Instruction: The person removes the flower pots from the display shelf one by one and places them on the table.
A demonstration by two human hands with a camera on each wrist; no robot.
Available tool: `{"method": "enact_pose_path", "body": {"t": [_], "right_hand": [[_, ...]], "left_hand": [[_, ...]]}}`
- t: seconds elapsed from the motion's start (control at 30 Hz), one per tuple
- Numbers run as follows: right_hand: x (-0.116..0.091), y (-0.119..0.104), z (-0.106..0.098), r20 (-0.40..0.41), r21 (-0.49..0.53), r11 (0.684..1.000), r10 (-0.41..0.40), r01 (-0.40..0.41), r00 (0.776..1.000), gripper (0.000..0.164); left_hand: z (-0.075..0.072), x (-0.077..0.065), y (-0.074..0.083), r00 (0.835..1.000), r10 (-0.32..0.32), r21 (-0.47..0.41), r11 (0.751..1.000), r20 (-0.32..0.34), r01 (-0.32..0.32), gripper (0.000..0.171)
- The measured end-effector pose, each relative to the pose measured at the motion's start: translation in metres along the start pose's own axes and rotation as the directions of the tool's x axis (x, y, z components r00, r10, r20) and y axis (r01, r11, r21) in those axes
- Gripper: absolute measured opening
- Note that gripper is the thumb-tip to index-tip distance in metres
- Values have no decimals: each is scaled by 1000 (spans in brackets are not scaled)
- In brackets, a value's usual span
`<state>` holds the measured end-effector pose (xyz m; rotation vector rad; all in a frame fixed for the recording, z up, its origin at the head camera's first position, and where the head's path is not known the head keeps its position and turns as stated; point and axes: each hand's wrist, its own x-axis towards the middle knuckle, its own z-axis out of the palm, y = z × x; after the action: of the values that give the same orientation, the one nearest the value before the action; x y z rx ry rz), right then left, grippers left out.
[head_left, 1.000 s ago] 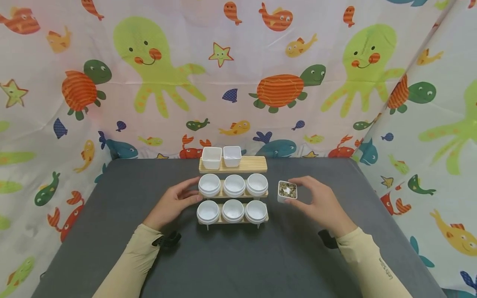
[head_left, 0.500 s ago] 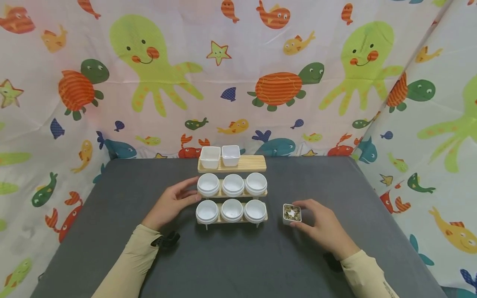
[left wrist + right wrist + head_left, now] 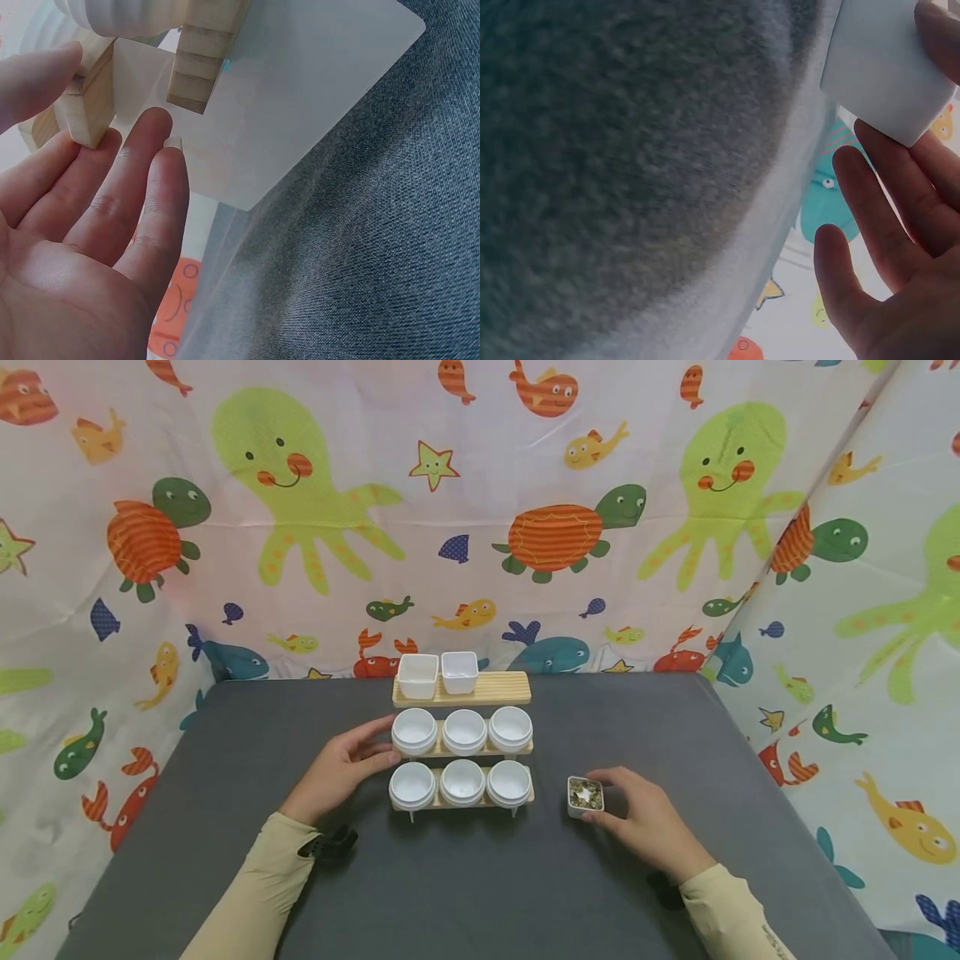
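Note:
My right hand (image 3: 645, 817) pinches a small white square cup (image 3: 585, 797) between thumb and fingers, to the right of a tiered wooden rack (image 3: 506, 687). Dried greenish-brown bits and a white star shape show inside the cup. In the right wrist view its smooth white side (image 3: 885, 71) is visible, with the other fingers spread below. My left hand (image 3: 330, 777) is at the rack's left side. The left wrist view shows thumb and fingertips gripping the end of a wooden shelf (image 3: 94, 112), near a translucent side panel (image 3: 300, 82).
Two white square cups, one at the left (image 3: 417, 677) and another beside it (image 3: 460, 673), stand on the top shelf. Several round white bowls (image 3: 462, 782) fill the two lower shelves. A dark grey cloth (image 3: 450, 893) covers the table. A sea-animal curtain (image 3: 465, 552) hangs behind.
My right hand has brought the square cup toward me and slightly right, then held it nearly still over the last half second. The left hand keeps its place on the rack.

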<state>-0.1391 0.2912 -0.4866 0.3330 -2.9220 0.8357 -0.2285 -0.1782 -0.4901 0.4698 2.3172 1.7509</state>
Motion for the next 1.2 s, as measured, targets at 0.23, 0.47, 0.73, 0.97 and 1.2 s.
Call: {"method": "enact_pose_path", "body": {"t": [0.23,0.47,0.73,0.97,1.2], "right_hand": [[0,2,4,24,16,1000,21,-22,999,53],[1,2,4,33,-7,1000,30,-30,999,54],[9,-3,-11,77,-26,1000,9,-7,997,68],[37,-30,-47,81,-28,999,-28,30,996,70],[82,-68,-69,4,-9,994,-113,113,994,69]], "left_hand": [[0,-1,0,1000,-6,0,1000,-2,6,70],[0,-1,0,1000,-4,0,1000,-9,4,70],[1,-1,-1,1000,8,-5,1000,-8,-8,68],[0,0,-2,1000,15,-16,1000,-6,-15,68],[1,0,-2,1000,25,-11,1000,-4,-25,68]]}}
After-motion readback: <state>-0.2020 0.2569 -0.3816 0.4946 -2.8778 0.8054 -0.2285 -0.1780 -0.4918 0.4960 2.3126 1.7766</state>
